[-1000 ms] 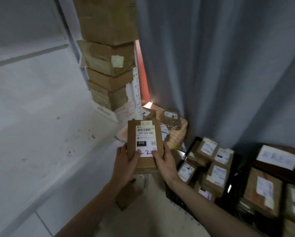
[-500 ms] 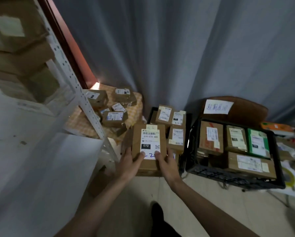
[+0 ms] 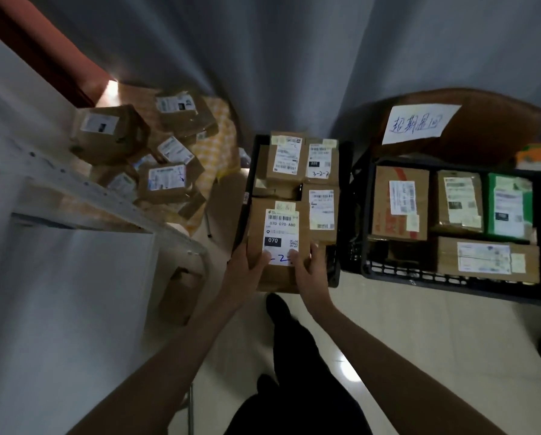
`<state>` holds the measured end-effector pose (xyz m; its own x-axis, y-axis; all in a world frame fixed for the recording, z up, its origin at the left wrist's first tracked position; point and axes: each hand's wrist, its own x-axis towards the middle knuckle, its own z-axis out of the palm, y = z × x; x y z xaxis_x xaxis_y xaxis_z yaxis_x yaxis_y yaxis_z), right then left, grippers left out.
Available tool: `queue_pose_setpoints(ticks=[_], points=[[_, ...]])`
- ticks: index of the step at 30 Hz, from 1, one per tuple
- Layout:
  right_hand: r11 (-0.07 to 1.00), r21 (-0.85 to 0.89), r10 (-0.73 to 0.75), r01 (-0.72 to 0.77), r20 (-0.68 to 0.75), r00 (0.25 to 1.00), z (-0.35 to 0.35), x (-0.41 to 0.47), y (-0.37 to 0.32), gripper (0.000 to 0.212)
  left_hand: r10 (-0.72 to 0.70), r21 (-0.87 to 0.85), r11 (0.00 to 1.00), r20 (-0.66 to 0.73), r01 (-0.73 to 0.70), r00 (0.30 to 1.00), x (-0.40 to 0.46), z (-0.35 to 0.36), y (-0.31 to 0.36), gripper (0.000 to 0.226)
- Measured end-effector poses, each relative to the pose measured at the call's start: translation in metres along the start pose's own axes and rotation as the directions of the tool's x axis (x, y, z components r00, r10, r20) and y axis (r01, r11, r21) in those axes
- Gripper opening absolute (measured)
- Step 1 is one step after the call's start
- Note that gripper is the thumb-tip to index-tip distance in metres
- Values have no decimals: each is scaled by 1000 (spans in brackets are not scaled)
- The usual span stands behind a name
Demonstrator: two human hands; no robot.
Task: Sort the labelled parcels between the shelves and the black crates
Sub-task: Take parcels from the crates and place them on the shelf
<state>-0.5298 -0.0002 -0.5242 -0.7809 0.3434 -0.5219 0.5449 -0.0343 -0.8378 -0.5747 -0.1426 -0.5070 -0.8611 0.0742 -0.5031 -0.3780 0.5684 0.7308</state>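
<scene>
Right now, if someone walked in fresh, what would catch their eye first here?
Both hands, left hand and right hand, grip a brown parcel with a white 070 label, low in the middle over the narrow black crate already packed with boxes. To the right, a wider black crate holds more parcels, one green, beneath a handwritten paper sign.

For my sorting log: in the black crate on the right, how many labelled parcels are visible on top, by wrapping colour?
Brown parcels: 3
Green parcel: 1
Total: 4, all in the right crate
</scene>
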Motion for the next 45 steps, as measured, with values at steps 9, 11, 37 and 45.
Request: queue_pose_setpoints(ticks=[9,11,37,45], points=[[995,-80,60,-61,-20,998,26,116,17,47,-13,-20,1000,91,15,996,121,17,-14,60],[992,-109,64,-66,-23,998,31,136,22,49,0,-24,1000,124,3,992,144,20,-22,60],[842,-540,-58,16,-62,996,24,179,-2,61,22,437,898,86,-58,996,177,4,-23,67],[509,-729,-421,457,252,871,38,93,-98,48,393,680,718,-217,-151,894,76,-88,25,69]])
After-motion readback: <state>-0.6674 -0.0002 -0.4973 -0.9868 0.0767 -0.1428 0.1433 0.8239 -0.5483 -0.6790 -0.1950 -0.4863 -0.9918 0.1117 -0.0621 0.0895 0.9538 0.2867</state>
